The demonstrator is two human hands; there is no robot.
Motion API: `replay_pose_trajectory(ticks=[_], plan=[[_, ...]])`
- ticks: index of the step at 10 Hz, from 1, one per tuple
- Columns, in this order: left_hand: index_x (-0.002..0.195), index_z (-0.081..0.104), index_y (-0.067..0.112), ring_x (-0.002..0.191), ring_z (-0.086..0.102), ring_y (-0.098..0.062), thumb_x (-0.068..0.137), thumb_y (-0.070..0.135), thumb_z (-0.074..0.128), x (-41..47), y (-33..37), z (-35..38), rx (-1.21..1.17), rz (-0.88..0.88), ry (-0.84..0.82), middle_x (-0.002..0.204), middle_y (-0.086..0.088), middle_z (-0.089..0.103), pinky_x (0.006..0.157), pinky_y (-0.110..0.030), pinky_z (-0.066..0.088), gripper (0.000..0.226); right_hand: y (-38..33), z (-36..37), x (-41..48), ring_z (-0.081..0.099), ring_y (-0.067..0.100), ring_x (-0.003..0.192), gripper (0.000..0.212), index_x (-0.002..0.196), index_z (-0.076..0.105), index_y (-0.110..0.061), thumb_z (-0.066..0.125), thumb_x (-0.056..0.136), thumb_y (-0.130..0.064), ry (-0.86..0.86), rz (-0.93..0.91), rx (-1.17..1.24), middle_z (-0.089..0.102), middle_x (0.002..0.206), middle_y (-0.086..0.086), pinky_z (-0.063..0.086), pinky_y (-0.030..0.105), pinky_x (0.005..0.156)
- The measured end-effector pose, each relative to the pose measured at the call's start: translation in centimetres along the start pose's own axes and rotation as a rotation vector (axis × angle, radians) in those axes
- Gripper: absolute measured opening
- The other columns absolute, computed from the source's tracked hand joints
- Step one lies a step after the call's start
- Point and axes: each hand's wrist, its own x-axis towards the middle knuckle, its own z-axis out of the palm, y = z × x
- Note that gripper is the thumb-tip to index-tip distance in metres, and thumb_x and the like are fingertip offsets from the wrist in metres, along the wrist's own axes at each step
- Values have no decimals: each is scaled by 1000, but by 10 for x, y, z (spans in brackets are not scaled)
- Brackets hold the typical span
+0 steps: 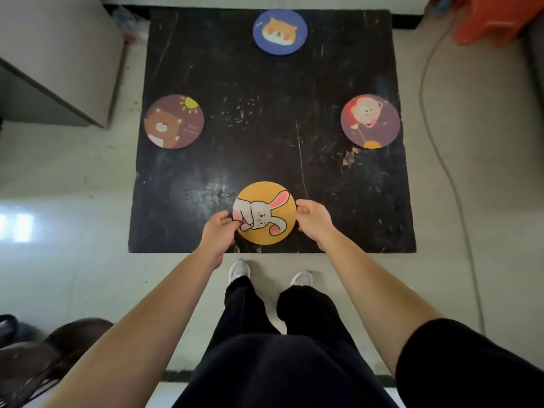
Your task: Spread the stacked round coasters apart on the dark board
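Cabinet (56, 63): grey, at the far left, standing on the pale floor (73, 178) beside the board
Dark board (265, 136): black, square, scuffed with pale scratches; lies flat on the floor in front of the person
Bear coaster (174, 121): brown with a bear and a yellow sun; lies flat at the left edge of the board, well apart from the others
Left hand (219, 229): fingers curled closed onto the left edge of the rabbit coaster, thumb on its top face; grips nothing else
Rabbit coaster (264, 212): orange-yellow with a white rabbit; sits near the front edge of the board, centred between the two hands; whether it lies flat or is lifted off the board cannot be told; whether any other coaster lies beneath it cannot be told
Cat coaster (280, 32): blue with an orange cat face; lies flat at the far edge of the board, centre
Right hand (313, 220): fingers bent and closed against the right edge of the rabbit coaster; grips nothing else
Lion coaster (370, 121): purple with a red-maned animal; lies flat at the right edge of the board
Shoes (240, 270): white, just behind the front edge of the board, below black trousers (265, 319)
Cable (441, 148): grey, runs across the floor to the right of the board
Stool (494, 22): orange, at the far right corner
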Motion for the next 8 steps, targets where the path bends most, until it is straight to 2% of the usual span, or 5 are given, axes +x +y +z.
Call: replay_pose_trajectory(ticks=[2, 4, 6, 7, 8], plan=[[87, 56, 29, 90, 51, -21, 94, 17, 55, 1, 1, -1, 116, -13, -112, 107, -6, 64, 78, -40, 49, 13, 10, 1, -6, 63, 31, 103, 38, 130, 60, -13, 52, 94, -24, -71, -14, -91, 68, 122, 10, 52, 52, 95], [110, 66, 11, 83, 51, -19, 93, 9, 53, -8, -7, 4, 157, -26, -200, 107, -10, 67, 67, -32, 43, 21, 21, 7, -19, 59, 27, 113, 35, 123, 66, -25, 52, 93, -16, -77, -32, -93, 63, 127, 11, 50, 46, 98], [102, 67, 8, 81, 47, -20, 91, 5, 54, -9, -9, 1, 162, 12, -218, 98, -7, 65, 66, -32, 42, 17, 26, 10, -28, 62, 22, 97, 47, 119, 68, -27, 44, 89, -1, -90, -84, -85, 67, 123, 7, 50, 27, 69], [103, 64, 7, 85, 57, -24, 91, 6, 53, -5, -4, -4, 271, 109, -211, 116, -14, 63, 71, -39, 52, 16, 21, 4, -27, 59, 27, 107, 40, 131, 59, -22, 51, 93, -14, -83, -38, -200, 55, 138, 10, 50, 28, 74], [119, 55, 14, 116, 51, -36, 92, 19, 54, -7, -7, -11, 657, 234, -174, 138, -13, 45, 93, -49, 49, 28, 4, -10, -28, 52, 30, 130, 59, 152, 34, -19, 54, 97, -24, 37, -79, -350, 39, 154, 11, 48, 42, 103]])
